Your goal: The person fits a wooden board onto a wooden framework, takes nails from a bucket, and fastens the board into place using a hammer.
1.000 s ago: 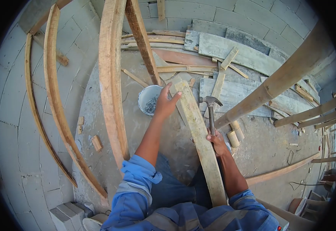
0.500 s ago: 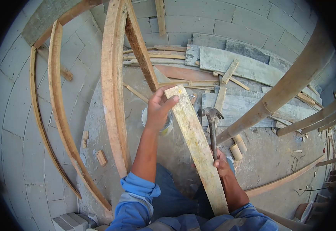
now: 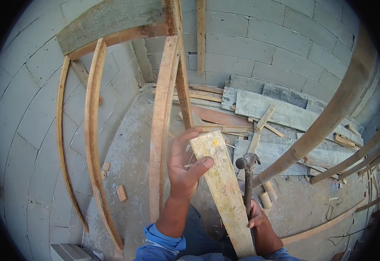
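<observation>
A pale, stained wooden plank (image 3: 225,187) slants up from my lap, its top end nearest the middle of the view. My left hand (image 3: 185,169) grips that end, thumb on the face and fingers behind it, with thin nails showing between the fingers. A claw hammer (image 3: 248,178) stands upright just right of the plank, head up. Its handle is in my right hand (image 3: 256,217), which is also against the plank's right edge.
Upright timber posts (image 3: 161,117) and curved-looking studs (image 3: 93,130) stand on the left. A bamboo pole (image 3: 311,139) leans across the right. Boards (image 3: 281,113) lie piled by the block wall (image 3: 264,39). Small wood offcuts (image 3: 121,193) lie on the floor.
The view has tilted upward, showing more of the wall and frame. The plank, both hands and the hammer appear lower, and the bucket is no longer visible.
</observation>
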Tool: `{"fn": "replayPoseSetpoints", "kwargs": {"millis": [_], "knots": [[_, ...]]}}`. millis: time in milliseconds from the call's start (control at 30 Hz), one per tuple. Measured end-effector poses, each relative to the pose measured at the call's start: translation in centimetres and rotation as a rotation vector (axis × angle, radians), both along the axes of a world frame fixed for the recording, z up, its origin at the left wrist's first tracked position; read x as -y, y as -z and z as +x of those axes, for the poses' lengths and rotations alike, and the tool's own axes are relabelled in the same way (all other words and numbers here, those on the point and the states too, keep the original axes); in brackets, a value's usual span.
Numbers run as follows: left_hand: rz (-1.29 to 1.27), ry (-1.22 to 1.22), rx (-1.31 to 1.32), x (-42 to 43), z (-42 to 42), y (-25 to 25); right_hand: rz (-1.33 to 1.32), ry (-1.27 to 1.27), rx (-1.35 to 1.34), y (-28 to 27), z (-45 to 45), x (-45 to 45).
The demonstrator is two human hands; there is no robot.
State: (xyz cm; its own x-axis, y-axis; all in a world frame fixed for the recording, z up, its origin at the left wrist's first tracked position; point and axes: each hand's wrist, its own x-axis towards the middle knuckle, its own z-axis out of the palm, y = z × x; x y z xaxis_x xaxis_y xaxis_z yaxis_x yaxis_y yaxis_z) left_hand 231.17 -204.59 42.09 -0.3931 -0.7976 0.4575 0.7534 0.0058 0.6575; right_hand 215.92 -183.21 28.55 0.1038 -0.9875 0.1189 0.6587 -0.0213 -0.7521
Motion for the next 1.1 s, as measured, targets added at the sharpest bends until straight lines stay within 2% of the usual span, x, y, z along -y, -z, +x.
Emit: {"fn": "replayPoseSetpoints", "kwargs": {"millis": [100,233,333,433,500,667,800,900,1033,1100], "knots": [[0.007,0.011,-0.069,-1.9,1.5,-1.9,-0.061,0.028,-0.083,-1.2,0.7,-1.0],[0.008,-0.009,-0.12,-3.7,3.1,-3.5,-0.084,-0.061,0.043,-4.3,2.3,-1.7],[-0.038,0.009,-0.135,-4.9,4.4,-4.5,-0.186,-0.226,0.016,-4.2,2.5,-1.8],[-0.137,0.011,-0.156,-5.8,5.3,-5.4,-0.038,-0.343,0.101,-5.3,3.5,-3.4],[-0.19,0.008,-0.177,-6.2,5.8,-5.7,-0.065,-0.328,0.072,-4.9,3.8,-3.9],[-0.194,0.012,-0.212,-7.0,6.8,-6.0,-0.011,-0.327,-0.035,-3.4,3.7,-5.4],[-0.171,0.037,-0.235,-7.4,7.3,-5.9,0.052,-0.338,-0.043,-4.5,4.1,-5.6],[-0.18,0.014,-0.21,-7.4,7.5,-5.8,0.094,-0.286,-0.064,-5.1,4.4,-5.8],[-0.02,0.017,-0.217,-6.9,6.5,-5.3,0.048,-0.178,-0.209,-4.7,3.8,-5.5],[0.118,-0.07,-0.138,-6.2,4.8,-3.8,0.097,0.06,-0.463,-5.3,3.4,-4.7]]}}
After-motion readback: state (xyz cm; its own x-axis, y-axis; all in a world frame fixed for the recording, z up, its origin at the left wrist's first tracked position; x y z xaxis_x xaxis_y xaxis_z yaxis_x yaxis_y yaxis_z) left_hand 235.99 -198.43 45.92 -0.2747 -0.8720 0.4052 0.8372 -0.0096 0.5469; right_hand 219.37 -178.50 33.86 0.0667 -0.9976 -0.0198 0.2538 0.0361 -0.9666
